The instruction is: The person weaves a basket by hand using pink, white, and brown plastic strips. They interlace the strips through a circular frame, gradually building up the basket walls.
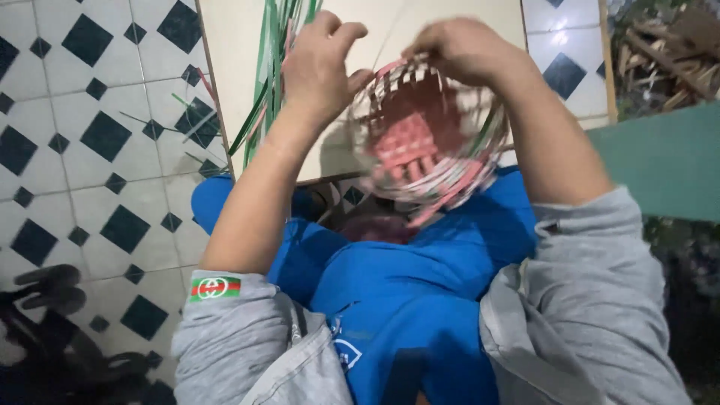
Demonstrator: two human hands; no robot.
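The tiled floor, white with dark diamond insets, is filling the left side and showing again at the top right. A pale low table is lying over it, its far end cut off by the top edge. At the right a green surface is running out of view, with a heap of wood scraps behind it, too dim to sort out. Dark shapes at the bottom left, possibly sandals, are sitting in shadow and are hard to make out.

The person's lap is taking the middle, blue cloth under grey sleeves. Above it, a small round woven basket of pink and white strips is being held, mouth turned toward the camera; its outline is blurring. The right hand is curling closed over the far rim, fingertips hidden behind it. The left hand is pinching closed at the near-left rim, thumb touching the weave. A bundle of green strips is rising behind that hand, tops cropped
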